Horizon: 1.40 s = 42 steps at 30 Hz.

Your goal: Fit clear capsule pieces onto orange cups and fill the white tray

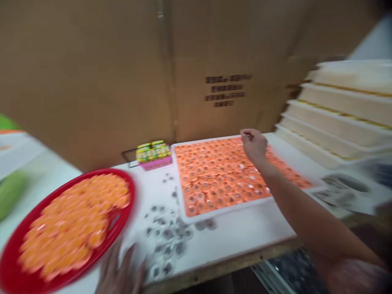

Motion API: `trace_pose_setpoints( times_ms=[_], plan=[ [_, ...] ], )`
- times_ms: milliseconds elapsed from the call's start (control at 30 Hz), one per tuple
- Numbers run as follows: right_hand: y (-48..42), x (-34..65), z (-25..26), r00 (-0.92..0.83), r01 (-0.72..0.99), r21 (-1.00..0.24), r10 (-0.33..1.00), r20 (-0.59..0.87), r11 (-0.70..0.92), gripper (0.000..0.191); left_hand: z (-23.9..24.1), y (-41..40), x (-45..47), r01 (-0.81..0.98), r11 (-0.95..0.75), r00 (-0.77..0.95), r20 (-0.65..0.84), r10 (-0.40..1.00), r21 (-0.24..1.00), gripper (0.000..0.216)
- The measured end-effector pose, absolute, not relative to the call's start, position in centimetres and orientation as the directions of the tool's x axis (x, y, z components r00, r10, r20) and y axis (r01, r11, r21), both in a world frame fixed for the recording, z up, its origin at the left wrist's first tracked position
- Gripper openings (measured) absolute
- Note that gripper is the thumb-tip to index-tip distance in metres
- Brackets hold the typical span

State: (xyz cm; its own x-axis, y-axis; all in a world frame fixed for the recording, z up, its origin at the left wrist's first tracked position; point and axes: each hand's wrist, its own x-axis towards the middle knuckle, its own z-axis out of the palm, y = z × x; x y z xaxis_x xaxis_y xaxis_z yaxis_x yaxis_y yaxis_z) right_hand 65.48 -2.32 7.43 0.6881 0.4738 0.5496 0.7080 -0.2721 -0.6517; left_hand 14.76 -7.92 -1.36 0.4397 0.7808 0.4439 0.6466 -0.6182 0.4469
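On the counter [245,232], orange pieces [211,175] are held in a red tray [132,192] and a white tray [229,209]; left fingers [114,257] are spread beside the red, right fingers [249,132] curled above the white, grasp indiscernible

Passable: near strip of bench [245,234], right of loose pieces [168,233]. Gap between red tray [9,265] and white tray [229,209] narrowed by pieces, pink box [157,164] at far end. Cardboard [107,90] bars far side; stacked trays [337,120], right. Right hand [255,145] over white tray, forearm [300,216] crossing; left hand [121,271] blocks near left.
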Motion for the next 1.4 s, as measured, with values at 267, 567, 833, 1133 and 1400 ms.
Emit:
trace_pose_setpoints(
  times_ms=[267,567,833,1133,1400],
  plan=[
    [2.9,37.3,8.2,-0.153,0.690,-0.593,0.885,0.440,0.415,0.014,-2.2,-9.0,12.3,0.735,-0.599,0.464,0.409,0.786,0.318,0.036],
    [7.6,24.9,1.7,-0.321,0.902,-0.265,0.940,0.119,0.342,0.020,-2.4,-8.0,9.6,0.506,-0.524,0.242,0.470,0.848,0.685,0.022],
    [7.0,24.3,0.2,-0.308,0.916,-0.225,0.941,0.142,0.333,0.010,-1.0,-6.3,7.4,0.393,-0.429,0.080,0.435,0.897,0.813,0.020],
    [4.3,23.1,1.6,-0.176,0.827,-0.501,0.963,0.204,0.257,0.013,0.8,-2.3,6.7,0.096,0.088,-0.123,-0.076,0.990,0.991,0.032],
    [-0.1,19.9,2.3,-0.125,0.635,-0.723,0.959,0.254,0.274,0.021,1.7,0.5,8.8,-0.514,0.335,0.080,-0.344,0.935,0.790,0.026]
  ],
)
